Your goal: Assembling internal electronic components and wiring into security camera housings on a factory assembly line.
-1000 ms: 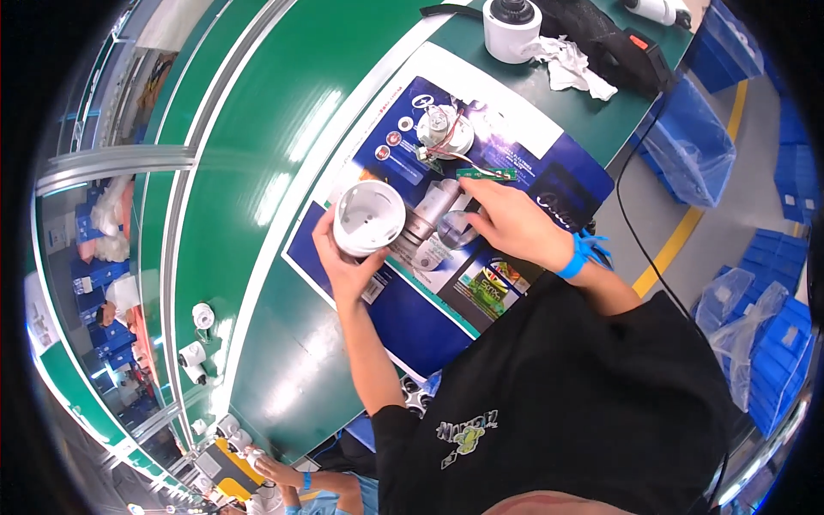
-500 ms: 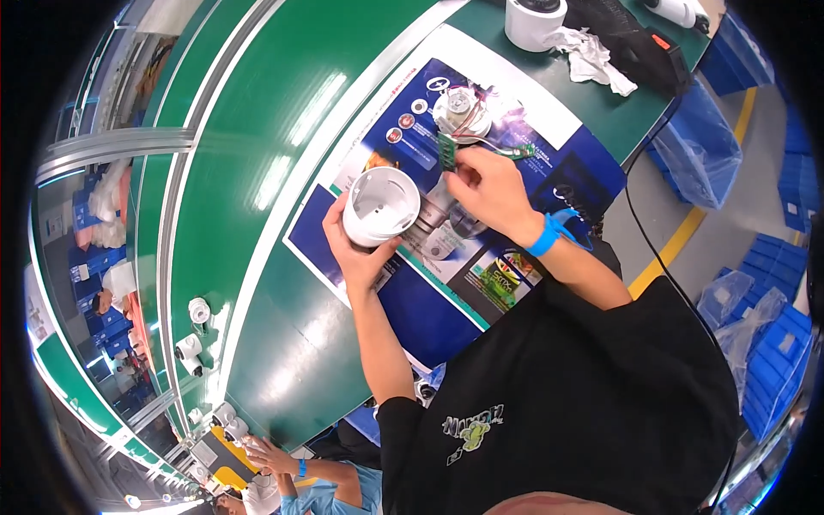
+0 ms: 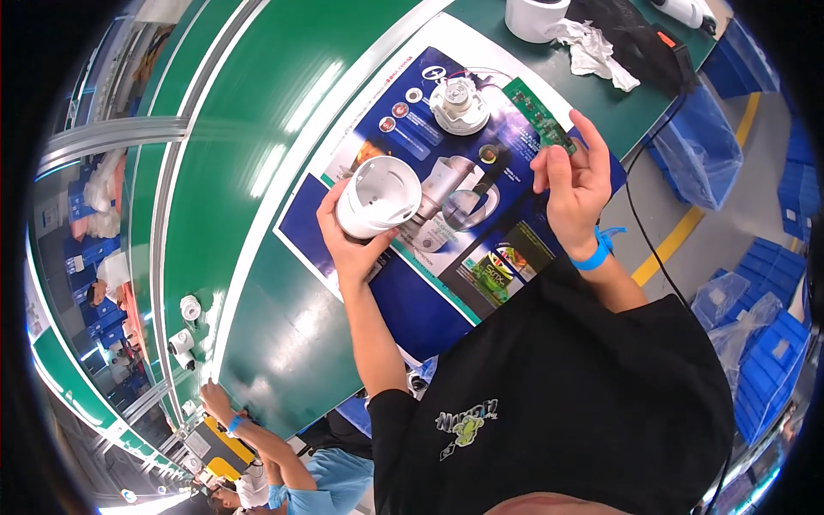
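Note:
My left hand [image 3: 350, 251] is wrapped round a white cylindrical housing [image 3: 378, 196], its hollow mouth turned up toward me. Between the thumb and fingers of my right hand [image 3: 577, 182] is a green circuit board [image 3: 539, 115], pinched at its lower end and tilted. A white round motor unit [image 3: 459, 105] lies on the printed poster, beyond both hands. Thin wires run from this unit toward the board; where they end is hard to make out.
The printed poster [image 3: 412, 326] covers part of the green table [image 3: 296, 343]. A white cylinder [image 3: 534, 19], crumpled tissue [image 3: 594, 57] and a black bag [image 3: 622, 39] lie at the far right. Blue crates [image 3: 760, 369] stand on the floor. A co-worker [image 3: 330, 481] sits at lower left.
My right hand has moved right with the circuit board, away from the motor unit, and the board now shows its broad face. My left hand and the housing have hardly moved.

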{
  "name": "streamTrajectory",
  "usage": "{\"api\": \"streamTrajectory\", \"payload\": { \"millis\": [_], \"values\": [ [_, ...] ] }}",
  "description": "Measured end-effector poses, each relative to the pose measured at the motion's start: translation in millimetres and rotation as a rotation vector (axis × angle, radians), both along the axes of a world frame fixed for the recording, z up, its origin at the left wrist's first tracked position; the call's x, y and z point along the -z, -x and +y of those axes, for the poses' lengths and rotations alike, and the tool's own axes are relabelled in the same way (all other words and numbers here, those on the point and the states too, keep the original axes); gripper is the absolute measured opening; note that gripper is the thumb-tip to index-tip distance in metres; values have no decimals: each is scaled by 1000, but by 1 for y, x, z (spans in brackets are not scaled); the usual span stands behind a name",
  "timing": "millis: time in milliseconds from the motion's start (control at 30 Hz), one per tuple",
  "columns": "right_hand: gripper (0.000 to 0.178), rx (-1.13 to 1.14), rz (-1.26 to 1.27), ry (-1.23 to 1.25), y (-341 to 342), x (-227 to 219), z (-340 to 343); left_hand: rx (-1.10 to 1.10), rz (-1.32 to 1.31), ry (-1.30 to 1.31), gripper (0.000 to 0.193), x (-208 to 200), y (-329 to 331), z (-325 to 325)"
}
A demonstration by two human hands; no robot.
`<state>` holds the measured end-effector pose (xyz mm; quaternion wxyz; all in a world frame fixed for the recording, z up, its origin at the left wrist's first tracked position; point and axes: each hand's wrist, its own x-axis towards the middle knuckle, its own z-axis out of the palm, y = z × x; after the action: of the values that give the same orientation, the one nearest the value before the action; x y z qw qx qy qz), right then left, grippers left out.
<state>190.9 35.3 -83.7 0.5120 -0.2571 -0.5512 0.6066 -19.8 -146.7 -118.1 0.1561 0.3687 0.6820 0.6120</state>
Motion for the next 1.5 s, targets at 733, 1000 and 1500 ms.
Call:
{"api": "streamTrajectory", "payload": {
  "millis": [733, 1000, 1500],
  "values": [
    [38, -396, -434, -924, -10, -22, 23, 92, 29, 30, 87, -2, 7, -8],
    [37, -391, -344, -828, -20, 15, 22, 209, 78, 147, 90, 2, 3, -1],
    [31, -593, -312, -837, -23, 34, 35, 331, -38, 61, 87, 12, -1, 29]
  ]
}}
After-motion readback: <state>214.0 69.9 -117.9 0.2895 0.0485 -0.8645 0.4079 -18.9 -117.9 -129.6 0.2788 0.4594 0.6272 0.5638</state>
